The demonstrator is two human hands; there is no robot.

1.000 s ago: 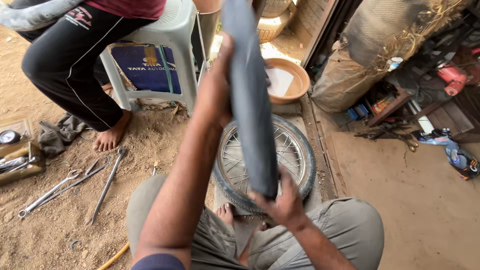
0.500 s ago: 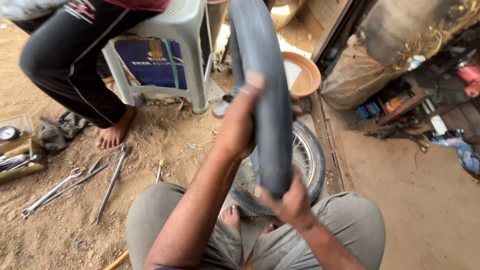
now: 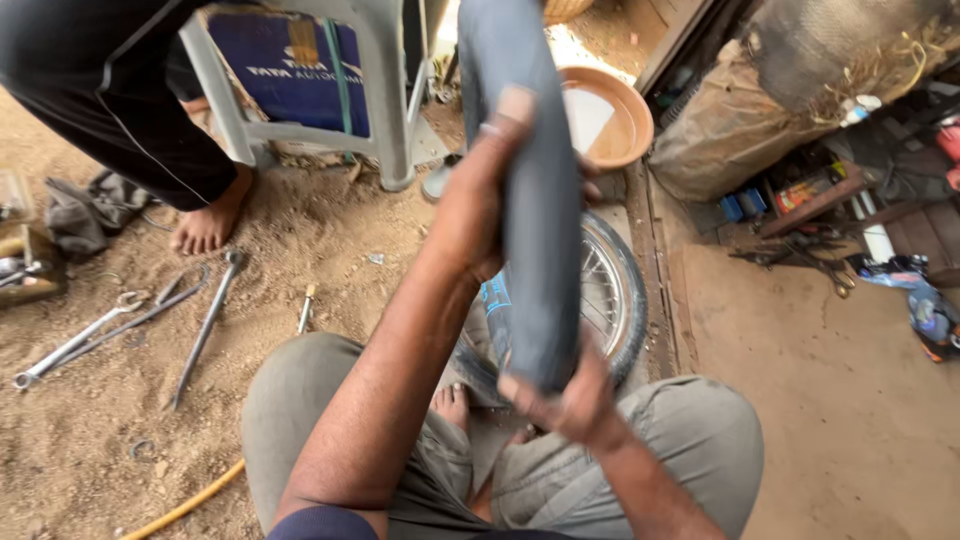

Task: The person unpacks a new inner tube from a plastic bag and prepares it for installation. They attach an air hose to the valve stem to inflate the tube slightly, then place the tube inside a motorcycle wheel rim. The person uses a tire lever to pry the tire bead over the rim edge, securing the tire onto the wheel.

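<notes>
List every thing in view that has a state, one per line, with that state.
Inner tube: deflated, flat, held upright.
Left hand: gripping the tube's upper part.
Right hand: holding the tube's lower end.
Spoked wheel: lying flat on the ground.
Wrenches: lying loose on sand.
Bowl: upright.

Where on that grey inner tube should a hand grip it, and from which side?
Grip the grey inner tube across its flattened width, probably coming in from the side. It hangs as a long limp band, so two spaced holds suit it: the left hand wraps the upper part from the left, and the right hand pinches the lower end above the spoked wheel.
</notes>
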